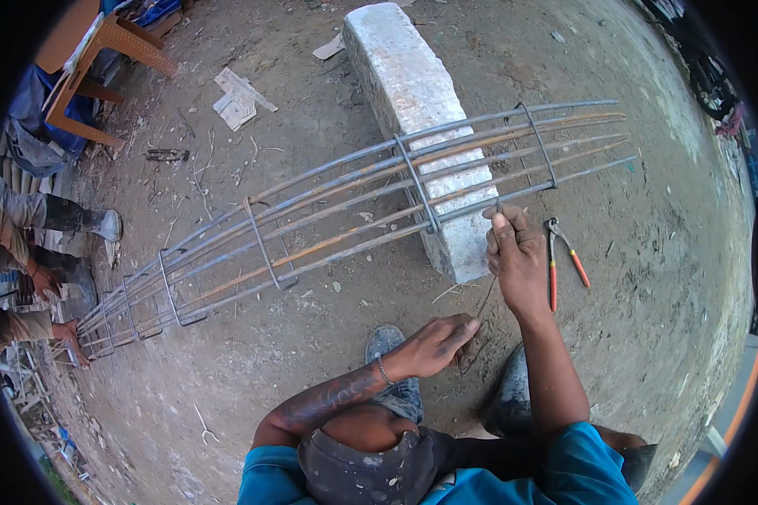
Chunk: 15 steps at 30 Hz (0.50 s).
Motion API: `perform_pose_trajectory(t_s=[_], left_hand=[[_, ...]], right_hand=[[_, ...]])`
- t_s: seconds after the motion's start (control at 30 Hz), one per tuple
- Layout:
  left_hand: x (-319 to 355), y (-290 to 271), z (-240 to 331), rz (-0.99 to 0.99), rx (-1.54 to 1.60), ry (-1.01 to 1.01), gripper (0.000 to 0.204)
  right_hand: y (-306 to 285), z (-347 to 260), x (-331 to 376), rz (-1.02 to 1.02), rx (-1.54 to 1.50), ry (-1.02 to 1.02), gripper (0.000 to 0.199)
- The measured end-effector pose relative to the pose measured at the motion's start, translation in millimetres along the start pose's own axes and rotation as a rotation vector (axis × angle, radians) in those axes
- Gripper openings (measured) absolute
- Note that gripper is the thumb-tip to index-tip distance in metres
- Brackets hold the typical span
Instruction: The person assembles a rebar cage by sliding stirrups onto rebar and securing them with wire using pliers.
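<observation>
A thin tie wire (486, 301) stretches between my two hands. My left hand (440, 343), low in the middle, is closed on its lower part, where the wire bends into a loop. Higher up, my right hand (516, 251) pinches the wire between thumb and fingers, just below the near bar of a rebar cage (337, 199). Whether the fingers touch that bar, I cannot tell. Several long bars run through square stirrups (419, 183) along the cage. Right of my right hand, pincers with red handles (567, 263) lie on the ground, jaws pointing away.
A long whitish concrete block (413, 80) supports the cage's right part. At far left, a co-worker's hand (70, 341) is at the cage's other end. A brown plastic chair (101, 63) stands top left. Torn cardboard (237, 99) and bits of wire litter the dirt ground.
</observation>
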<state>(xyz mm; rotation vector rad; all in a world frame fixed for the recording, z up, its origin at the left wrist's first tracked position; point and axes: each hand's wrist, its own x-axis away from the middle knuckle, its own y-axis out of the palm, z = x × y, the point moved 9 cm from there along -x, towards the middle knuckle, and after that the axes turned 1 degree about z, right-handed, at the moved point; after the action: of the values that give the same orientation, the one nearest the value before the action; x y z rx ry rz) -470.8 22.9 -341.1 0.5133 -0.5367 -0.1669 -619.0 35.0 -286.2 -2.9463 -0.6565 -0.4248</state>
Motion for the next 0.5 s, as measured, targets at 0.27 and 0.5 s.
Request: perform_pose_trajectory(t_s=[0.27,0.5], left_hand=[[36,-81,199,0.851,-1.465,0.723,0.078],[0,-96,175,0.774,-1.661,0.649,0.095]], right_hand=[[16,-6,21,-0.007,0.369,-0.157,0.020],[-8,-54,-3,0.228,1.011,-0.515,0.025]])
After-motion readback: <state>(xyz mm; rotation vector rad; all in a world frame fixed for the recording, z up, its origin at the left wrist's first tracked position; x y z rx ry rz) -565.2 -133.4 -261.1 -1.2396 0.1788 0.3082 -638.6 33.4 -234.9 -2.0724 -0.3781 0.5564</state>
